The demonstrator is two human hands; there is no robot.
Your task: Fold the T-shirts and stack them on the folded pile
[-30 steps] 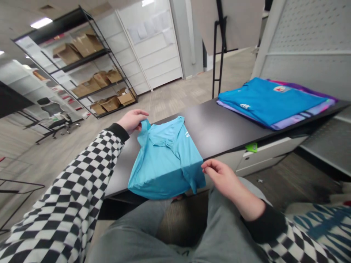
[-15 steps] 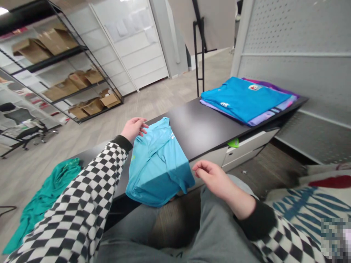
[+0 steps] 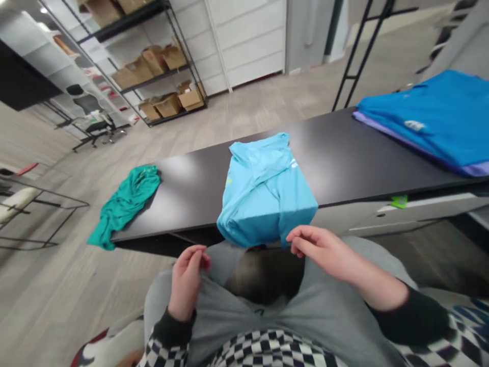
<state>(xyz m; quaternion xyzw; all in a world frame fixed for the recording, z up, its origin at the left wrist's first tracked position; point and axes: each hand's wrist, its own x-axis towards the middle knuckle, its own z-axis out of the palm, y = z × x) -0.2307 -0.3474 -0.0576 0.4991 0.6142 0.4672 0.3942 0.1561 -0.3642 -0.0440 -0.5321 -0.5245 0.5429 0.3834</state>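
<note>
A light blue shirt [image 3: 267, 188], its sleeves folded inward, lies on the dark tabletop with its lower end draped over the front edge. My right hand [image 3: 324, 250] is beside the hanging lower right corner of the shirt, fingers curled toward the thumb with nothing seen in them. Whether its fingertips touch the cloth, I cannot tell. Above my left knee, in front of the table and apart from the shirt, my left hand [image 3: 187, 280] hovers with bent fingers closed against the thumb; nothing shows in it.
A crumpled green garment [image 3: 130, 199] hangs over the table's left end. Folded clothes, topped by a bright blue shirt [image 3: 439, 122], lie on the right. A green tag [image 3: 399, 202] sticks out by a drawer [image 3: 431, 206]. Behind stands a shelf [image 3: 153, 76] with cardboard boxes.
My left hand has left the shirt's upper left side and come back toward my lap. The right hand stays near the lower right corner. The view has swung left.
</note>
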